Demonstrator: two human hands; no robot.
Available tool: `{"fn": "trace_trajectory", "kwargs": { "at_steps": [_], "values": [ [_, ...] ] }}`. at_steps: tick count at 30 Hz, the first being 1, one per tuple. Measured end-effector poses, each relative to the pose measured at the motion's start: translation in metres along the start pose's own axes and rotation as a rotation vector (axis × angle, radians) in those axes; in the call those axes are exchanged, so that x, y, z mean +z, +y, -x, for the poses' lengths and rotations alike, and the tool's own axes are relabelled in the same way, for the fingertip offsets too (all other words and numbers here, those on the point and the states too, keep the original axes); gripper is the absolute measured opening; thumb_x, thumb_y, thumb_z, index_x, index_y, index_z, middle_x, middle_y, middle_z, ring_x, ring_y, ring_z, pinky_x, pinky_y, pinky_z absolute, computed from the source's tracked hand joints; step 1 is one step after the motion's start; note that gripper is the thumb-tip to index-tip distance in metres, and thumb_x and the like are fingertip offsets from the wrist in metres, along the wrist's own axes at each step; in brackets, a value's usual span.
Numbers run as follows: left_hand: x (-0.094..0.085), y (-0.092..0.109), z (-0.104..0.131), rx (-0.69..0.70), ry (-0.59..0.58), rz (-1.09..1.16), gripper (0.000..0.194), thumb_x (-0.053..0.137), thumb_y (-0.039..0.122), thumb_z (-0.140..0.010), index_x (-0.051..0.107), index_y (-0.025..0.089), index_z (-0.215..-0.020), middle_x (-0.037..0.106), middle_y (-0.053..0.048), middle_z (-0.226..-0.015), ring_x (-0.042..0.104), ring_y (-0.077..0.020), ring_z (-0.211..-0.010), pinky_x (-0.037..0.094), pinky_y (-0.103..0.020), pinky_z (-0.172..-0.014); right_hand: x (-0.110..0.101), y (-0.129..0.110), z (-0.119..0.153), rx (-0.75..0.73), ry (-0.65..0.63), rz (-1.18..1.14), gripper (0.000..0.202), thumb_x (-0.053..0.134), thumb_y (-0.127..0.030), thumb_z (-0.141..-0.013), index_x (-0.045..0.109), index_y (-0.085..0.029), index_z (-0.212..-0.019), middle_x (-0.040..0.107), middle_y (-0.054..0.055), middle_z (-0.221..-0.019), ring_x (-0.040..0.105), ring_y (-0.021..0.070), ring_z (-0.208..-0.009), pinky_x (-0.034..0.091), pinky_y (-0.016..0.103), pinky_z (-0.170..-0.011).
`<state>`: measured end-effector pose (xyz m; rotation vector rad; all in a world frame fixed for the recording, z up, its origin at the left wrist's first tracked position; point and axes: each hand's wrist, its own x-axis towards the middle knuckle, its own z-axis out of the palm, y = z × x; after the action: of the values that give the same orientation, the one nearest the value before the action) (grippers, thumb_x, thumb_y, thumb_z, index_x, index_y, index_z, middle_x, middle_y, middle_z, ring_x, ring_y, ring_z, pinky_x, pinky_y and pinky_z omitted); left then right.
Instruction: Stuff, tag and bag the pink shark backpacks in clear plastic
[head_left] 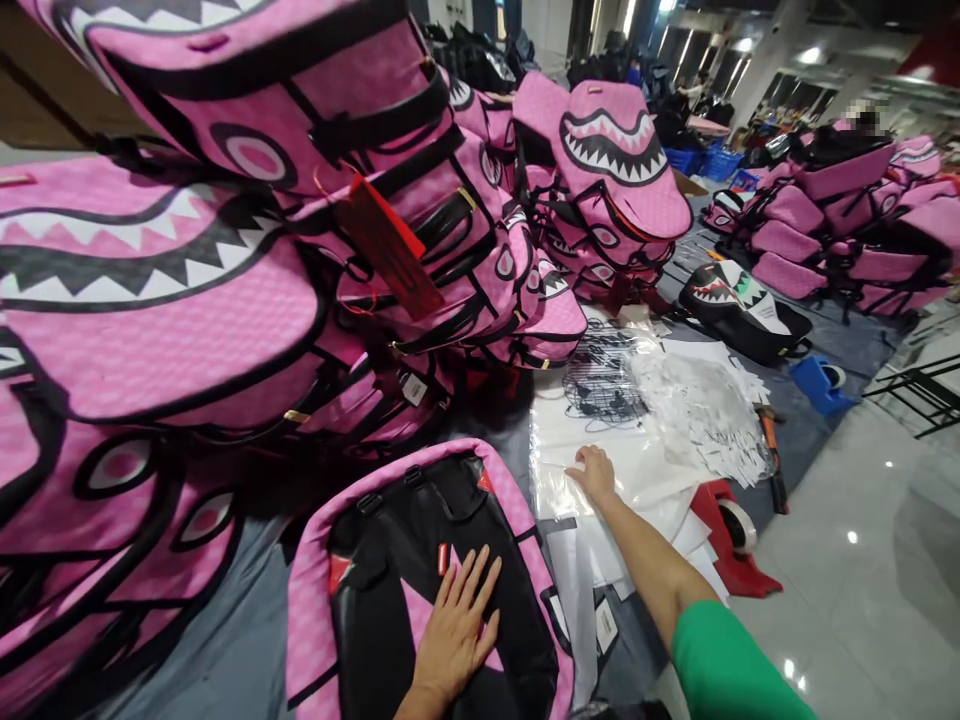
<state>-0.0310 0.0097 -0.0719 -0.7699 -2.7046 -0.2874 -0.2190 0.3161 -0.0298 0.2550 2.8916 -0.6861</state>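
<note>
Left hand [456,632] flat on pink backpack [390,535], fingers straight, slightly apart, likely steadying it; backpack lies straps-up on table [217,620]. Right hand [595,473] at plastic sheets [645,450], fingers half-curled, cannot tell if gripping; sheets beside backpack, probably for easy reach

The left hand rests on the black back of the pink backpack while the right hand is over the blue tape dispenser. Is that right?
Wrong about the right hand: in the head view it is over pale plastic sheeting. The left hand does rest on the black back of the pink backpack.
</note>
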Motion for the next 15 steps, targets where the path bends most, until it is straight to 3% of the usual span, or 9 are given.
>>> {"fn": "trace_trajectory", "kwargs": {
  "at_steps": [3, 6, 11, 15],
  "values": [
    [-0.002, -0.005, -0.004, -0.006, 0.011, 0.018, 0.069, 0.05, 0.027, -0.09, 0.033, 0.022, -0.157, 0.045, -0.007, -0.158, 0.042, -0.0248, -0.144, 0.017, -0.039, -0.125, 0.007, 0.015, -0.009, 0.01, -0.022, -0.034, 0.013, 0.068, -0.027, -0.087, 0.066, -0.021, -0.076, 0.065, 0.003, -0.085, 0.059, 0.0205, -0.093, 0.04, 0.028, -0.079],
    [-0.002, -0.007, -0.005, 0.014, 0.027, 0.005, 0.073, 0.051, 0.027, -0.089, 0.029, 0.021, -0.158, 0.045, -0.009, -0.158, 0.043, -0.0261, -0.143, 0.015, -0.04, -0.125, 0.004, 0.027, -0.016, 0.024, -0.068, -0.076, 0.02, 0.064, -0.027, -0.091, 0.067, -0.019, -0.073, 0.064, 0.0, -0.073, 0.06, 0.0165, -0.077, 0.041, 0.026, -0.068],
    [0.001, -0.004, -0.004, 0.004, 0.028, -0.019, 0.073, 0.05, 0.027, -0.089, 0.027, 0.023, -0.159, 0.044, -0.007, -0.158, 0.045, -0.0256, -0.141, 0.018, -0.04, -0.124, -0.003, 0.028, -0.011, -0.042, -0.089, -0.112, 0.022, 0.065, -0.032, -0.095, 0.065, -0.015, -0.08, 0.067, 0.0, -0.082, 0.062, 0.0152, -0.078, 0.05, 0.031, -0.075],
    [0.008, -0.004, 0.0, -0.008, 0.036, -0.027, 0.072, 0.05, 0.028, -0.089, 0.03, 0.025, -0.158, 0.044, -0.006, -0.159, 0.045, -0.0251, -0.141, 0.024, -0.039, -0.122, -0.016, 0.018, 0.004, -0.06, -0.008, -0.126, 0.021, 0.064, -0.032, -0.095, 0.064, -0.015, -0.081, 0.067, 0.0, -0.084, 0.062, 0.0156, -0.078, 0.05, 0.032, -0.077]
  ]
}}
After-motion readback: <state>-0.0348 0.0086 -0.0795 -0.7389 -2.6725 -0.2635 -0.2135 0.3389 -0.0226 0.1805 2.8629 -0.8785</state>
